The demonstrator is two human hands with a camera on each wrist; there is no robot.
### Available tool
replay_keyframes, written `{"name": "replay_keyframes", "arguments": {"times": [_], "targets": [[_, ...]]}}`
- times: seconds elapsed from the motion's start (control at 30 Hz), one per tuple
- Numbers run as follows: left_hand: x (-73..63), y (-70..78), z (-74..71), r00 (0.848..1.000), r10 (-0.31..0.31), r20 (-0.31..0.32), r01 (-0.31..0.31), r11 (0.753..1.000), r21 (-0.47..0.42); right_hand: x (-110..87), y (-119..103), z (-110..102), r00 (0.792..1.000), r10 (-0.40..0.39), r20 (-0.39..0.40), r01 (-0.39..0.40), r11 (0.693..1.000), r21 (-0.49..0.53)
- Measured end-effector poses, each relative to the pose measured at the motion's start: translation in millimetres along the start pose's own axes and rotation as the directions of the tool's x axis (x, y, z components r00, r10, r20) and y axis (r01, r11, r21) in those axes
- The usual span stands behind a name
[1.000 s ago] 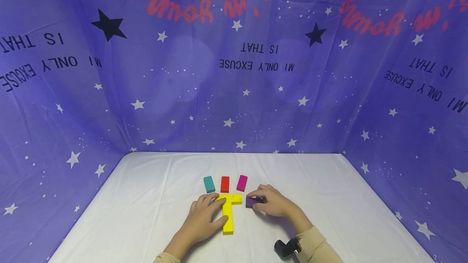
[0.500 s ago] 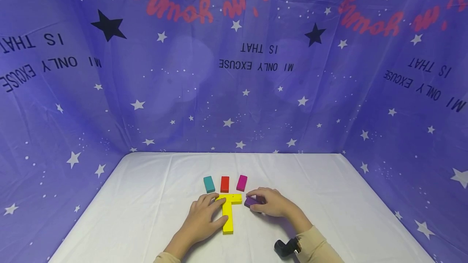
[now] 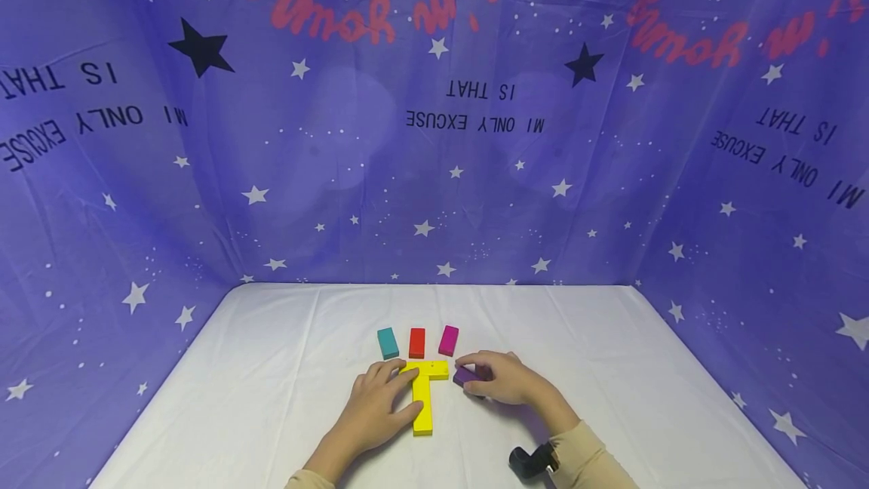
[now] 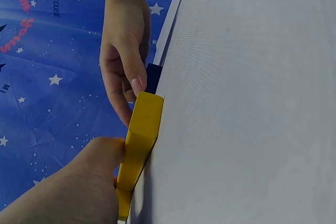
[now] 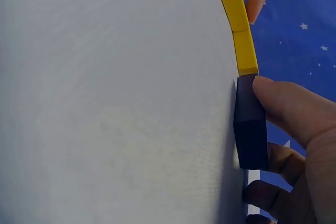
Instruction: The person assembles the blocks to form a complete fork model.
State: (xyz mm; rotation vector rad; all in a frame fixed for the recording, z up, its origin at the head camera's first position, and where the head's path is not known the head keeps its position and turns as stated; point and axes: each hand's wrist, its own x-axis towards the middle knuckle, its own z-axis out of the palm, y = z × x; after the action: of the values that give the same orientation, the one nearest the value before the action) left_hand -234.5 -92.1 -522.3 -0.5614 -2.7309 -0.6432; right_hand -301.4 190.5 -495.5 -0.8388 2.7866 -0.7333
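Two yellow blocks form a T on the white table. The crossbar block (image 3: 437,370) lies sideways, and the long stem block (image 3: 423,421) points toward me. My left hand (image 3: 372,407) rests on them from the left, its thumb on the stem and its fingertips around the crossbar's left part. Right of the crossbar, my right hand (image 3: 505,377) pinches a purple block (image 3: 465,376) between thumb and fingers. That block sits at a slant, partly covered by the hand. In the right wrist view, the dark purple block (image 5: 251,129) appears beside the yellow crossbar's end (image 5: 245,53).
Beyond the T, a teal block (image 3: 388,343), a red block (image 3: 417,342) and a magenta block (image 3: 449,340) lie in a row. A purple star-printed cloth (image 3: 421,195) encloses the white table (image 3: 305,330). A black device (image 3: 531,462) is by the right sleeve.
The purple block has turned from lying level with the crossbar to a slant, moving slightly left. The right fingers have shifted slightly with it. My left hand and the yellow blocks stay put.
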Motion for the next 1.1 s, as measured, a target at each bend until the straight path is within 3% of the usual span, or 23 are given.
{"name": "replay_keyframes", "arguments": {"times": [0.37, 0.77, 1.1], "targets": [[-0.9, 0.3, -0.4, 1.000, 0.001, 0.003, -0.001, 1.000, 0.000, -2.5, 2.3, -1.2, 1.000, -0.007, 0.028, 0.008, 0.999, -0.033], [-1.3, 0.3, -1.0, 1.000, 0.002, -0.003, -0.002, 1.000, -0.006, -9.0, -2.8, -17.3, 0.981, 0.050, 0.190, -0.050, 0.999, -0.005], [-1.0, -1.4, 0.9, 1.000, 0.004, -0.002, -0.004, 1.000, 0.001, -9.9, -2.3, -18.9, 0.981, 0.034, 0.189, -0.045, 0.998, 0.051]]}}
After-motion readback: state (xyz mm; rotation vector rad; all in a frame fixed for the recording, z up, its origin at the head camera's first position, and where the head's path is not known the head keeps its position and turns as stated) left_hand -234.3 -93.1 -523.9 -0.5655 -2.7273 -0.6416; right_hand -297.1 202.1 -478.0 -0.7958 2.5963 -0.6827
